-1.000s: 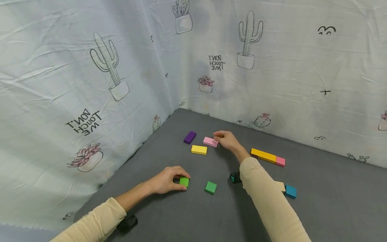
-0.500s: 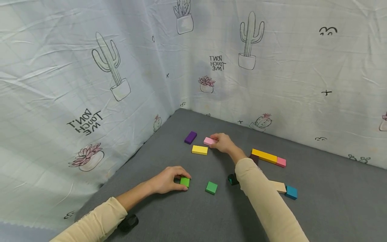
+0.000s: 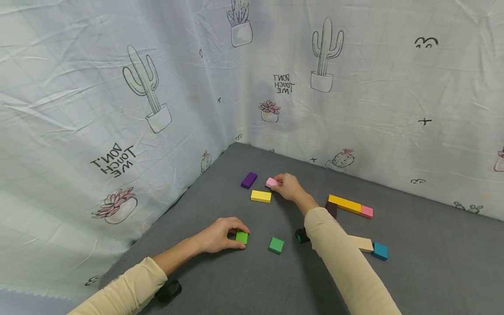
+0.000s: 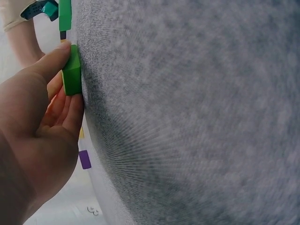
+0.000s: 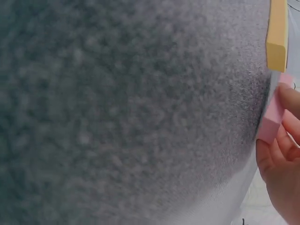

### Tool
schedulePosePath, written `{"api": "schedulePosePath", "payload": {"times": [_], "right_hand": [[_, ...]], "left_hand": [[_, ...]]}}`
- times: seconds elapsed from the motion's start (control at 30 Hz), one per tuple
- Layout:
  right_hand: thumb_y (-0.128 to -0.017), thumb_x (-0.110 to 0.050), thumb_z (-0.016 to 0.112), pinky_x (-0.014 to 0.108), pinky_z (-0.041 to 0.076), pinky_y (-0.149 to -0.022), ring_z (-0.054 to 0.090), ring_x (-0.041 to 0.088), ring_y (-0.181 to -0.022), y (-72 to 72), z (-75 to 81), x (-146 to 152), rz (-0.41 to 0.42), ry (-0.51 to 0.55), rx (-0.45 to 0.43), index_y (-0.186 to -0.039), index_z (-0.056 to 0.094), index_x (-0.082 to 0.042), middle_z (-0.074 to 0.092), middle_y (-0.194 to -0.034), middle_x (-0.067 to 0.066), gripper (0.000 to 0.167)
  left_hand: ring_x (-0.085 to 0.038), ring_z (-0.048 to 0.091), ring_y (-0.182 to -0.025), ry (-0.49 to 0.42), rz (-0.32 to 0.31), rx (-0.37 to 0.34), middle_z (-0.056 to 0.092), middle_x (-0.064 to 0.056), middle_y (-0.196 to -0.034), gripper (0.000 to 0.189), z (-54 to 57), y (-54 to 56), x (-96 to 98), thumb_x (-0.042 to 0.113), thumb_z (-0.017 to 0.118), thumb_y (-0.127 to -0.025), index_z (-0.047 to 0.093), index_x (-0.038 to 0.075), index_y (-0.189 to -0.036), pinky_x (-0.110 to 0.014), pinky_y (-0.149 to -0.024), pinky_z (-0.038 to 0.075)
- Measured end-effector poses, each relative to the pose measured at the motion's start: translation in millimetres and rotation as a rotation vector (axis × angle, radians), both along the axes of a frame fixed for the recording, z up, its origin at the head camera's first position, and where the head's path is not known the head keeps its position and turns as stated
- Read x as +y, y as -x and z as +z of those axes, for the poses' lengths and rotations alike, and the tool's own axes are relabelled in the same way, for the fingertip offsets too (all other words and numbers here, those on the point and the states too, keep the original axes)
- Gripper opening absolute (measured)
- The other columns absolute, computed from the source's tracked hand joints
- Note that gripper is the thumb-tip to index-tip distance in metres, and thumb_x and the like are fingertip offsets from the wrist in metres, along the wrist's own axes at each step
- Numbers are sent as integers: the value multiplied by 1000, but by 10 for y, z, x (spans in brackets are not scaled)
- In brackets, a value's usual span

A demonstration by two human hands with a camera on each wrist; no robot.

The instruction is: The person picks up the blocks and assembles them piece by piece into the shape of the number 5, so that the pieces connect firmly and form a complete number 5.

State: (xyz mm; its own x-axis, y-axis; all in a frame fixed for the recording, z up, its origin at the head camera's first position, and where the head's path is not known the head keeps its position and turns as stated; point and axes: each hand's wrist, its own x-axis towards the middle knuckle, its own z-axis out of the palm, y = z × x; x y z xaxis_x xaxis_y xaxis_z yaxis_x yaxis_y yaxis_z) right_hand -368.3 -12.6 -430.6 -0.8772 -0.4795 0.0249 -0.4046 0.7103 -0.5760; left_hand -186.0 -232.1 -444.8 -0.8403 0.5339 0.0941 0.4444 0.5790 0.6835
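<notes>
Between thumb and fingers my left hand (image 3: 218, 235) pinches a light green block (image 3: 242, 237) on the grey table; the left wrist view shows the thumb on one end of the green block (image 4: 72, 75) and fingertips on the other. Farther back, my right hand (image 3: 290, 187) grips a pink block (image 3: 271, 182), whose right part the fingers cover. In the right wrist view the pink block (image 5: 273, 117) lies low at the cloth surface. A yellow block (image 3: 260, 196) sits just in front of the pink one, and a purple block (image 3: 249, 180) to its left.
A darker green block (image 3: 276, 245) lies between the arms. Right of the right arm are an orange block (image 3: 344, 204) meeting a coral pink one (image 3: 366, 212), a dark brown block (image 3: 331, 209), a beige block (image 3: 361, 243) and a blue block (image 3: 380, 251). Printed curtains (image 3: 378, 87) border the table.
My right hand has shifted slightly left and closed its fingers round the pink block, which has turned a little. The left hand keeps its pinch on the light green block.
</notes>
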Motion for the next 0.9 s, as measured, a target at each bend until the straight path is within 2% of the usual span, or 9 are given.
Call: {"api": "schedulePosePath", "payload": {"times": [0.1,0.3,0.43,0.57,0.67,0.9], "right_hand": [[-93,-16,64,37,46,-78,51,26,-88,-32,40,54,-4,50,4,-120,61,5,60,-104,17,34],[-98,-20,58,35,49,-73,54,27,-87,-62,118,207,-2,141,-72,-127,56,7,60,-109,19,40],[-101,-23,52,39,48,-81,53,29,-97,-81,177,306,-13,188,-154,-132,51,6,56,-120,21,43],[-102,-24,48,44,44,-93,51,31,-109,-114,246,418,-16,275,-290,-138,45,5,50,-131,21,46],[-104,-22,45,45,40,-97,48,30,-109,-128,285,510,-9,393,-421,-141,38,7,44,-134,23,48],[-105,-21,42,34,42,-92,43,24,-100,-221,363,721,10,589,-724,-143,28,10,40,-122,19,51]], "left_hand": [[-8,56,-94,2,0,-5,60,5,-105,32,4,-1,7,23,75,-85,67,9,-112,-28,-85,49],[-8,57,-94,4,3,5,61,5,-104,31,16,-9,19,22,75,-85,67,9,-112,-28,-85,49],[-8,56,-93,8,6,12,60,5,-103,32,11,-16,22,22,75,-85,67,9,-112,-28,-84,50],[-8,57,-93,9,9,10,60,5,-103,32,8,-15,32,22,75,-85,66,8,-112,-28,-84,50],[-9,57,-93,7,13,5,60,5,-103,32,6,-13,39,22,75,-85,66,8,-112,-28,-85,50],[-10,58,-96,19,21,3,60,4,-104,33,20,-29,55,23,75,-85,67,8,-113,-28,-85,50]]}}
